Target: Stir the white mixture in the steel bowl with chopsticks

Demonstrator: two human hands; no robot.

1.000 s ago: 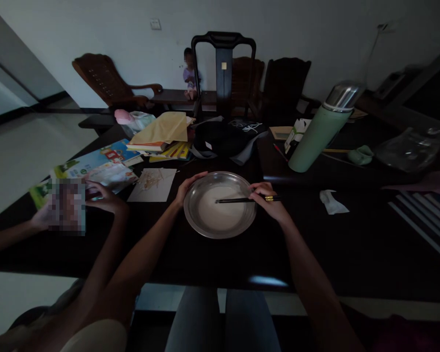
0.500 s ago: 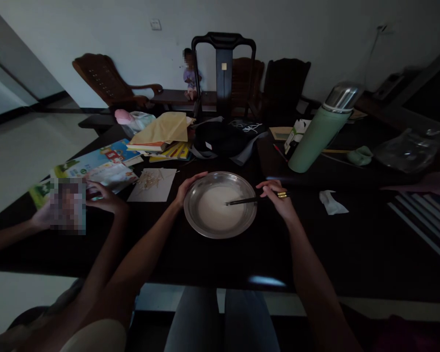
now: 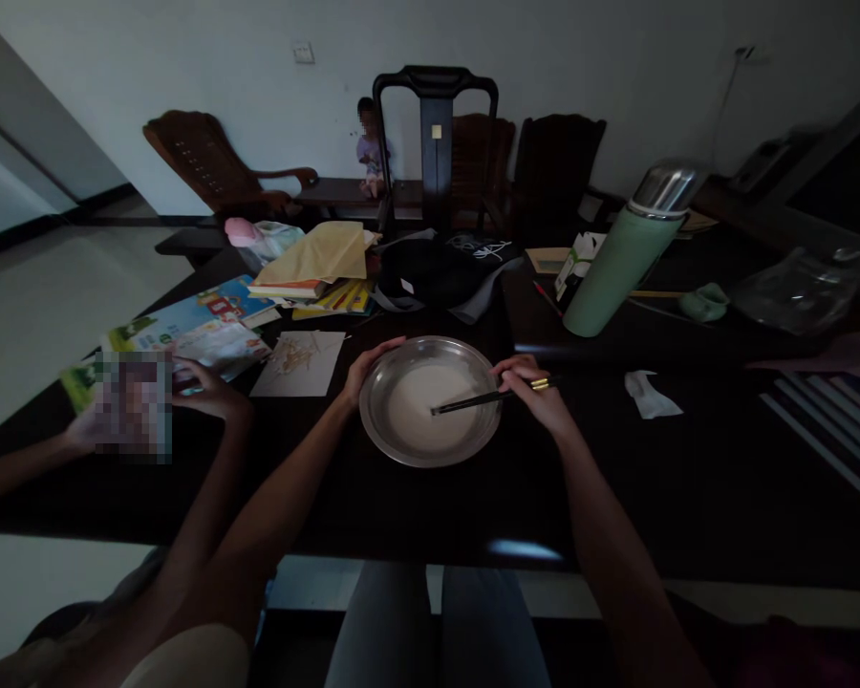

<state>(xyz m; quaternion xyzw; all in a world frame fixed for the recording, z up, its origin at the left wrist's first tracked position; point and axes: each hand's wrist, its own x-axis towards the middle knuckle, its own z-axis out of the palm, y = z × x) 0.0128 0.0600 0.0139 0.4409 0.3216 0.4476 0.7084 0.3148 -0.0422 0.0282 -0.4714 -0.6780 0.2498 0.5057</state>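
Note:
A shiny metal bowl [image 3: 373, 425] stands on the dark table in front of me, with a pale, milky mixture [image 3: 419, 397] in it. My left hand [image 3: 367, 371] grips the bowl's left rim, its fingers along the outer edge. Dark chopsticks [image 3: 473, 399] with gold bands are held in my right hand [image 3: 534, 387], above the bowl's right rim. Their tips dip into the mixture near the middle. Left of the bowl, a white sheet of paper [image 3: 297, 384] bears a small heap of thin pale bits [image 3: 293, 352].
At left, another person's hands [image 3: 204, 390] hold a blurred-out object. Books [image 3: 330, 296], a black bag [image 3: 430, 272] and a green thermos [image 3: 609, 272] stand behind the bowl. A crumpled tissue [image 3: 652, 395] lies at right. Farther back, a person [image 3: 371, 153] sits on a bench by chairs.
The chopstick tips have shifted slightly left and toward me within the mixture. My right hand has moved a little left with them. My left hand stays on the rim.

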